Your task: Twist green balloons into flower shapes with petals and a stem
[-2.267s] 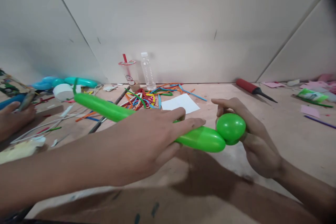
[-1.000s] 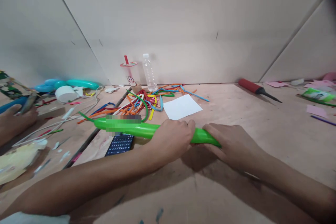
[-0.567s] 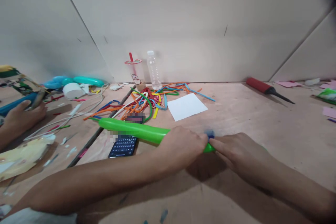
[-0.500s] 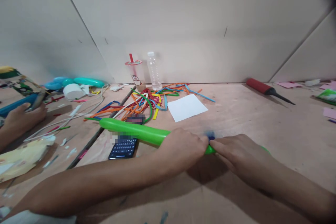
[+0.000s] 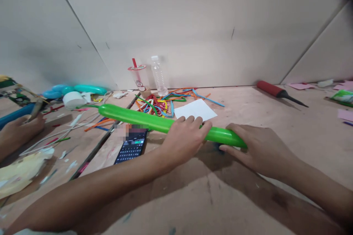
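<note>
A long green modelling balloon (image 5: 132,116), inflated and ending in a thin limp tip at the left, lies across both my hands above the table. My left hand (image 5: 186,136) is wrapped round its middle from above. Near the balloon's right end, my right hand (image 5: 253,147) grips it with the thumb below and the fingers on top; that end is hidden in the palm. Just beyond my left hand lies a white sheet of paper (image 5: 195,110). Under the balloon, a phone (image 5: 131,147) with its keyboard lit rests on the table.
Behind the balloon lies a pile of uninflated balloons (image 5: 154,106), beside a lidded cup (image 5: 140,80) and a clear bottle (image 5: 159,77). A red hand pump (image 5: 270,90) lies at the back right. At the left, another person's hand (image 5: 20,132) holds a blue object.
The balloon has straightened and risen slightly, with more of it showing between my hands. My hands have moved apart, the right one now around the balloon near its end.
</note>
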{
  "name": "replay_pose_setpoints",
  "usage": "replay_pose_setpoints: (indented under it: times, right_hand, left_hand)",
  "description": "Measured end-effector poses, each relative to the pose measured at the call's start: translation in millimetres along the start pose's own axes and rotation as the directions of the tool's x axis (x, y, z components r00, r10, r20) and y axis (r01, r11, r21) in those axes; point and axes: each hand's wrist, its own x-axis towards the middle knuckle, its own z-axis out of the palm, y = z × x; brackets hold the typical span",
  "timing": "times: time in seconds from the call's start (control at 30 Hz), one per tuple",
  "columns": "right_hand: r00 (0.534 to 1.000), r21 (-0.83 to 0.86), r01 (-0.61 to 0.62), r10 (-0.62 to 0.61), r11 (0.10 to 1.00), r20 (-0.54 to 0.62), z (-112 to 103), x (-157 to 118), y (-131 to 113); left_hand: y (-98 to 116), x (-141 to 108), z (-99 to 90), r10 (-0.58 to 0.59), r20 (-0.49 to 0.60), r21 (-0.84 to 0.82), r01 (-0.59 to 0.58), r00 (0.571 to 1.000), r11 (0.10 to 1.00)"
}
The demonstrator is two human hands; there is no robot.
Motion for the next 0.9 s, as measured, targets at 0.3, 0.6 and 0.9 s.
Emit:
replay_pose_setpoints:
  times: [0.3,0.6,0.9]
  right_hand:
    - [0.975,0.175,0.221,-0.211,0.959,-0.076,3.8,-5.8,-12.5]
    - [0.976,0.083,0.215,-0.217,0.973,0.011,9.5,-7.2,-14.7]
    - [0.983,0.053,0.163,-0.167,0.985,0.081,-15.8,19.9,-3.7]
  left_hand:
    - [-0.3,-2.5,8.2,0.144,0.031,-0.043,-0.142,0.989,0.989]
    - [5.2,-2.0,6.2,0.256,0.047,-0.066,-0.252,0.966,0.965]
    - [-4.7,-0.5,-2.7,0.071,0.034,0.016,-0.072,0.997,0.997]
